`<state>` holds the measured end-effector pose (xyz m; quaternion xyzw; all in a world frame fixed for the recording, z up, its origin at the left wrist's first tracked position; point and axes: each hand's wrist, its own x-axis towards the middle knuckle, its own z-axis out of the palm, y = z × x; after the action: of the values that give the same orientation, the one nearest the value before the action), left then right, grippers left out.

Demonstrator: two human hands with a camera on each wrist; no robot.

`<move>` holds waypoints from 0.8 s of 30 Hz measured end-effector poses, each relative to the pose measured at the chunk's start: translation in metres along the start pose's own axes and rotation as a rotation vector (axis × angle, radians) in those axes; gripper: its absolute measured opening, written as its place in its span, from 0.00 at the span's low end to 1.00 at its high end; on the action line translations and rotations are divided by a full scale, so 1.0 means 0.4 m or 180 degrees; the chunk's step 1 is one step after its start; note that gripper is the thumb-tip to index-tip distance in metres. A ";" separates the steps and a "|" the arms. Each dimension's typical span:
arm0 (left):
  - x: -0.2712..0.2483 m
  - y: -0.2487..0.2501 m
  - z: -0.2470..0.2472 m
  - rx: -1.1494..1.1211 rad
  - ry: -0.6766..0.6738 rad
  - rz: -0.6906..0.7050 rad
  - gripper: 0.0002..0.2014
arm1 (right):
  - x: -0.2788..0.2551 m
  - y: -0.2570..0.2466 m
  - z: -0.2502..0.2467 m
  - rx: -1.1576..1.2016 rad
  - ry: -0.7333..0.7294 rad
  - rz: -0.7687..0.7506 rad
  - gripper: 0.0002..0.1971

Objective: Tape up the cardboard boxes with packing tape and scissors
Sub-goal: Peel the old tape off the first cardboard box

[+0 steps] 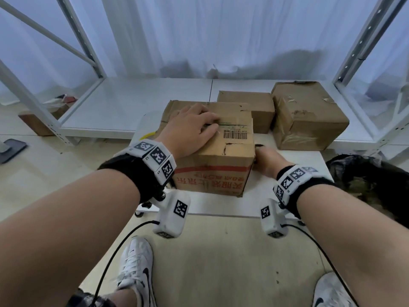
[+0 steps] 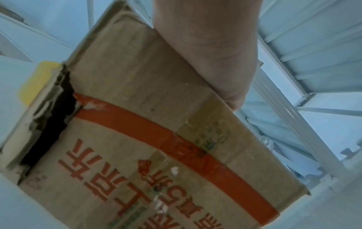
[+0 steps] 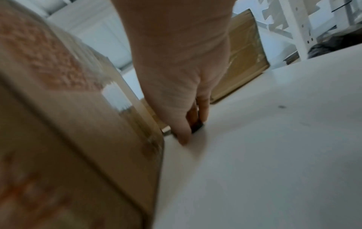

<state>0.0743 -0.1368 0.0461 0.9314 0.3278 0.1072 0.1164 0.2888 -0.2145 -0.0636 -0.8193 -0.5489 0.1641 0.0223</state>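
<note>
Bare forearms. Black wristbands [image 1: 132, 173] carry white marker blocks [image 1: 155, 157] printed with black-and-white square tags; white camera pods [image 1: 172, 214] hang beneath, black cables [image 1: 115, 247] trailing. White sneakers [image 1: 138, 267], black swooshes.

Brown box [image 1: 223, 156] (red band, red print).

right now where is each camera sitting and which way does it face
Head: worn high, looking forward and down at the box on the white table; both forearms, left hand, right hand and shoes show.
Left wrist: low beside the box, looking up its printed side; only the left hand shows.
Right wrist: low over the table, looking along the right hand; its fingers reach a dark object.
All share the box.
</note>
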 end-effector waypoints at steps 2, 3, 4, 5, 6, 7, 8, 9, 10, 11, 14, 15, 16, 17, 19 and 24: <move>-0.007 -0.003 0.001 0.0067 -0.0076 0.0060 0.24 | -0.036 0.005 0.006 0.0027 0.0094 0.0195 0.10; -0.011 -0.004 0.001 0.0110 -0.0155 0.0081 0.28 | -0.056 0.010 0.015 0.0022 0.0071 0.0311 0.08; -0.016 -0.003 -0.001 0.0141 -0.0248 0.0095 0.32 | -0.080 0.015 0.022 0.0052 0.0046 0.0411 0.06; -0.021 -0.002 -0.005 0.0153 -0.0345 0.0113 0.37 | -0.101 0.018 0.023 0.0110 -0.0046 0.0472 0.06; -0.027 -0.001 -0.009 0.0162 -0.0448 0.0166 0.41 | -0.119 0.024 0.023 0.0143 -0.0108 0.0489 0.08; -0.034 0.002 -0.015 0.0194 -0.0565 0.0261 0.44 | -0.141 0.028 0.019 0.0146 -0.0179 0.0500 0.08; -0.038 0.004 -0.019 0.0264 -0.0693 0.0365 0.45 | -0.160 0.034 0.015 0.0169 -0.0199 0.0423 0.07; -0.039 0.003 -0.020 0.0357 -0.0820 0.0437 0.45 | -0.174 0.035 0.004 0.0204 -0.0138 0.0359 0.06; -0.038 0.002 -0.019 0.0450 -0.0910 0.0473 0.44 | -0.190 0.034 -0.014 0.0332 0.0057 0.0293 0.08; -0.036 0.003 -0.015 0.0524 -0.0946 0.0473 0.43 | -0.206 0.029 -0.040 0.0557 0.0346 0.0219 0.08; -0.025 0.026 0.005 0.0560 -0.0914 0.0298 0.42 | -0.244 -0.026 -0.152 0.1511 0.1157 -0.0254 0.07; -0.021 0.037 0.010 0.0522 -0.0889 0.0233 0.42 | -0.252 -0.047 -0.184 0.1639 0.1224 -0.0470 0.08; -0.017 0.048 0.014 0.0485 -0.0851 0.0192 0.42 | -0.259 -0.067 -0.209 0.1529 0.1151 -0.0666 0.11; -0.013 0.056 0.015 0.0450 -0.0803 0.0184 0.41 | -0.261 -0.083 -0.223 0.1239 0.0985 -0.0792 0.15; -0.010 0.059 0.009 0.0331 -0.0725 0.0258 0.37 | -0.254 -0.094 -0.231 0.0638 0.0653 -0.0778 0.20; -0.012 0.043 -0.026 0.0126 -0.0844 0.0526 0.27 | -0.236 -0.093 -0.234 0.0573 0.0660 -0.0729 0.16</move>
<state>0.0778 -0.1516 0.0603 0.9633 0.2338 -0.0140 0.1310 0.2508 -0.2718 0.0558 -0.7587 -0.6164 0.1235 0.1705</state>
